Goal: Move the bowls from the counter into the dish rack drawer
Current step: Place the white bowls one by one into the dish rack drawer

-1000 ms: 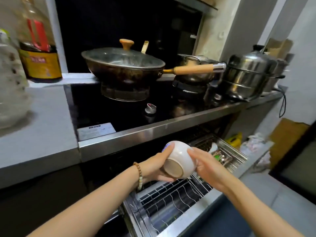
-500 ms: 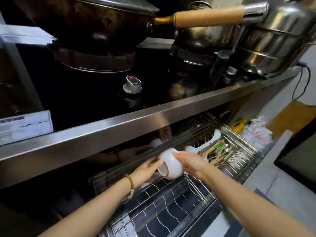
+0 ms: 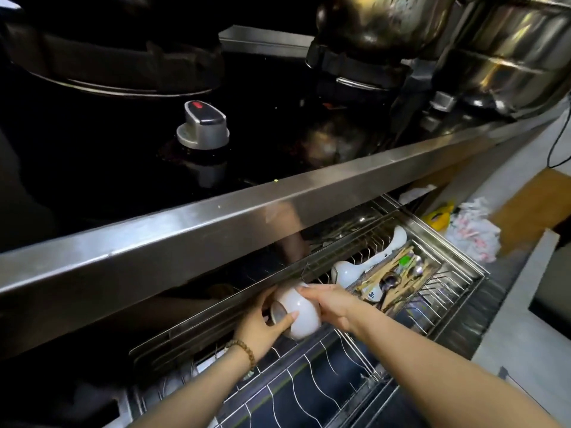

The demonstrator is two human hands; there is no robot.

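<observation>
Left hand, right hand grip tipped white bowl; counter edge overhangs at 12 o'clock. Open wire slots of dish rack drawer at 6.

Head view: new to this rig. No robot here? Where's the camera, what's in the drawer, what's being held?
No robot: these are a person's bare arms, filmed by one wide-angle camera worn on the head, looking forward and down. The wide lens is why straight edges look bent.

The left hand and right hand both grip a white bowl. It is tipped on its side with its foot toward the left hand, low over the back of the pulled-out dish rack drawer. I cannot tell whether it touches the wires.

Further right in the drawer lie a white ladle and a tray of chopsticks and spoons. Above runs the steel counter edge, with a stove knob and steel pots on top.
</observation>
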